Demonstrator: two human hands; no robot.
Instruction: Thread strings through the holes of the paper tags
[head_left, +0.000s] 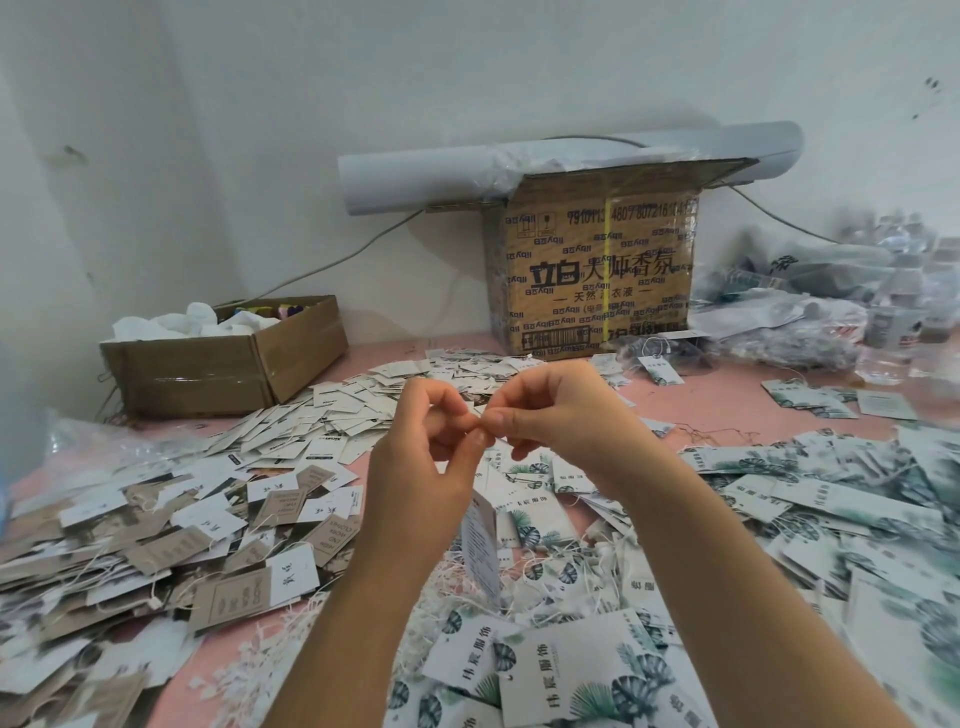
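One white paper tag (480, 545) hangs edge-on in mid-air, straight down at 6 o'clock from the point where the two hands meet. It dangles freely, so I judge it is already on its string and the ends are being drawn up or knotted. The string itself is too fine to make out between the fingers.

The left hand (421, 457) comes up from 7 o'clock and the right hand (566, 421) from 4 o'clock. Both have curled fingers, and thumb and forefinger tips are pressed tightly together in a narrow pinch. Raising the work above the heap keeps the hanging tag from snagging on the litter below.

Directly beneath, and out toward 5 o'clock, lie leaf-printed tags (587, 670), close enough to pick from. At 8 o'clock spreads a pile of brown and white tags (156, 551), with loose white strings (291, 639) tangled at its near edge. All of it rests on a pink table (727, 410).

Farther off, a small open carton (223, 364) sits at 10 o'clock. A large printed carton (592, 270) stands at 1 o'clock with a paper roll (415, 176) across its top. Clear plastic bags (805, 312) are heaped at 2 o'clock.
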